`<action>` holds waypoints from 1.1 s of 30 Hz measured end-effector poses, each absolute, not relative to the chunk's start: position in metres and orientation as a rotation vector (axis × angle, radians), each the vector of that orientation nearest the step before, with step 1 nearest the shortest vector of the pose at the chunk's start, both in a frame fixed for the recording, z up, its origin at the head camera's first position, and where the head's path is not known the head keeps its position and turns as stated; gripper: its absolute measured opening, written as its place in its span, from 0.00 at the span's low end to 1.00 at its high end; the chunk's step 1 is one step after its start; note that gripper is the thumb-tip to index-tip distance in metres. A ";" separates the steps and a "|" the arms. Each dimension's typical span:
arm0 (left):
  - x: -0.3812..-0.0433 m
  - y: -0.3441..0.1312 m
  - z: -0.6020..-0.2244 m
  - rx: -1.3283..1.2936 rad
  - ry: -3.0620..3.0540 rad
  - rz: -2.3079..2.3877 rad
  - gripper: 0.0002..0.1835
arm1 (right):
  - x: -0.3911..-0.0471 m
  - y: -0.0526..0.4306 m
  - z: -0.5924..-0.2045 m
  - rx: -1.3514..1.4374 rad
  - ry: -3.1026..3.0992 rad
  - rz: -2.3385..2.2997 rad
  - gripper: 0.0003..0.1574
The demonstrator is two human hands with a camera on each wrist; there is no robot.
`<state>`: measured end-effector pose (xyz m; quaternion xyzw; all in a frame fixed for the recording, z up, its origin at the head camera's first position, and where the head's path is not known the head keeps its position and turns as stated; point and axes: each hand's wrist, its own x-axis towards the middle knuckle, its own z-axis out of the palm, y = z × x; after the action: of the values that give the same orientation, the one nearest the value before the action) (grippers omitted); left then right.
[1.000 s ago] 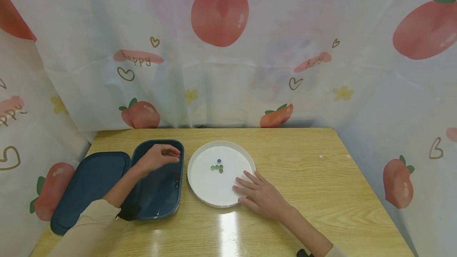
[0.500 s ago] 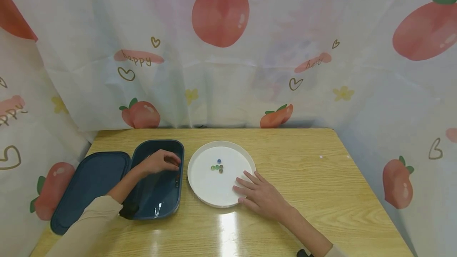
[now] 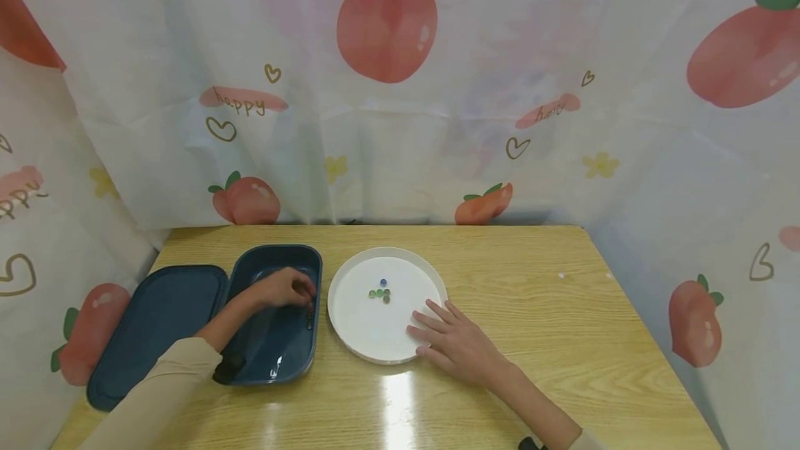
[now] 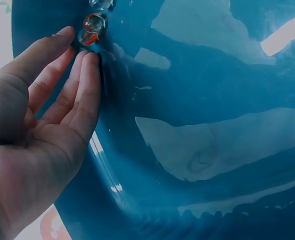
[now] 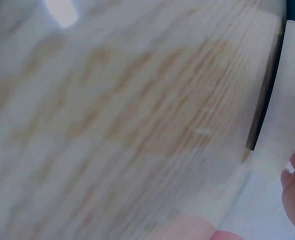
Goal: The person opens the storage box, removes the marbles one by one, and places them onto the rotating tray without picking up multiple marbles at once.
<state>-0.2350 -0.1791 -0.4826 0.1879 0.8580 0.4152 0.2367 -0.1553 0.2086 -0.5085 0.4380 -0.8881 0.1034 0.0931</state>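
Note:
My left hand (image 3: 284, 288) reaches down inside the dark blue plastic box (image 3: 269, 356), along its right wall. In the left wrist view, the thumb and fingers (image 4: 90, 75) stand apart, with their tips right at an orange-streaked glass marble (image 4: 88, 37). Another orange marble (image 4: 94, 23) and a clear marble (image 4: 101, 4) line up beyond it. My right hand (image 3: 462, 346) rests spread over the right rim of a round white tray (image 3: 356, 328). On that tray lie several marbles, among them a blue marble (image 3: 383, 282) and a green marble (image 3: 379, 293).
A dark blue lid (image 3: 159, 325) lies flat to the left of the box, close against it. All stand on a wooden table (image 3: 531, 283). A fruit-printed curtain (image 3: 437, 123) hangs behind the table and at both sides.
My left hand has come down from the box's upper right part, toward me and to the marbles by the right wall. The right hand and the tray have stayed in place.

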 end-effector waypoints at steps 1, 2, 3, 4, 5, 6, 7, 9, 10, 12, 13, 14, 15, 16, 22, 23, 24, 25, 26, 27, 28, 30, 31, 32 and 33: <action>-0.235 -0.179 -0.483 0.501 2.352 1.134 0.07 | -0.155 0.209 -0.508 1.300 -2.637 0.311 0.25; -0.234 -0.178 -0.483 0.494 2.352 1.130 0.07 | -0.155 0.209 -0.508 1.299 -2.640 0.314 0.25; -0.234 -0.177 -0.483 0.494 2.351 1.132 0.07 | -0.155 0.209 -0.508 1.299 -2.644 0.316 0.25; -0.234 -0.177 -0.484 0.492 2.349 1.135 0.07 | -0.155 0.209 -0.508 1.299 -2.646 0.319 0.25; -0.234 -0.177 -0.484 0.496 2.355 1.134 0.07 | -0.155 0.208 -0.508 1.300 -2.648 0.319 0.25; -0.233 -0.177 -0.485 0.496 2.358 1.132 0.07 | -0.155 0.208 -0.508 1.301 -2.647 0.319 0.25; -0.233 -0.177 -0.485 0.498 2.360 1.131 0.07 | -0.155 0.208 -0.509 1.302 -2.644 0.319 0.25; -0.233 -0.176 -0.486 0.504 2.367 1.127 0.07 | -0.155 0.208 -0.509 1.300 -2.644 0.319 0.25; -0.233 -0.176 -0.486 0.501 2.375 1.119 0.07 | -0.155 0.208 -0.509 1.300 -2.639 0.319 0.25; -0.233 -0.176 -0.487 0.507 2.388 1.103 0.07 | -0.156 0.209 -0.509 1.299 -2.634 0.322 0.25; -0.233 -0.176 -0.487 0.506 2.396 1.095 0.06 | -0.156 0.209 -0.510 1.300 -2.630 0.326 0.25; -0.233 -0.176 -0.487 0.511 2.405 1.084 0.06 | -0.156 0.209 -0.510 1.300 -2.629 0.330 0.25; -0.233 -0.176 -0.487 0.516 2.414 1.073 0.06 | -0.156 0.209 -0.510 1.303 -2.626 0.328 0.25; -0.233 -0.176 -0.487 0.510 2.422 1.064 0.05 | -0.156 0.209 -0.510 1.304 -2.622 0.328 0.25; -0.234 -0.177 -0.487 0.551 2.459 1.029 0.04 | -0.156 0.209 -0.510 1.308 -2.610 0.317 0.25; -0.233 -0.177 -0.487 0.561 2.462 1.025 0.04 | -0.156 0.209 -0.510 1.308 -2.610 0.316 0.25; -0.233 -0.177 -0.487 0.569 2.465 1.022 0.04 | -0.156 0.209 -0.510 1.307 -2.612 0.317 0.25; -0.233 -0.177 -0.487 0.581 2.470 1.016 0.04 | -0.156 0.209 -0.510 1.306 -2.613 0.318 0.25; -0.233 -0.177 -0.487 0.591 2.472 1.012 0.04 | -0.156 0.209 -0.510 1.304 -2.617 0.319 0.25; -0.233 -0.177 -0.487 0.600 2.473 1.010 0.04 | -0.156 0.209 -0.510 1.301 -2.624 0.323 0.25; -0.233 -0.177 -0.486 0.608 2.475 1.009 0.04 | -0.156 0.209 -0.510 1.298 -2.630 0.319 0.25; -0.233 -0.177 -0.486 0.622 2.483 1.000 0.04 | -0.156 0.209 -0.509 1.291 -2.640 0.319 0.25; -0.233 -0.177 -0.485 0.626 2.487 0.996 0.04 | -0.156 0.209 -0.509 1.288 -2.642 0.316 0.25; -0.233 -0.177 -0.485 0.634 2.491 0.997 0.04 | -0.156 0.209 -0.509 1.286 -2.641 0.318 0.25; -0.233 -0.177 -0.484 0.638 2.501 0.996 0.04 | -0.156 0.209 -0.510 1.285 -2.642 0.318 0.25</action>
<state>-0.2327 -0.1768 -0.4844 0.2265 0.8881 0.3536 0.1867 -0.1563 0.2086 -0.5095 0.4330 -0.8901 0.1071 0.0933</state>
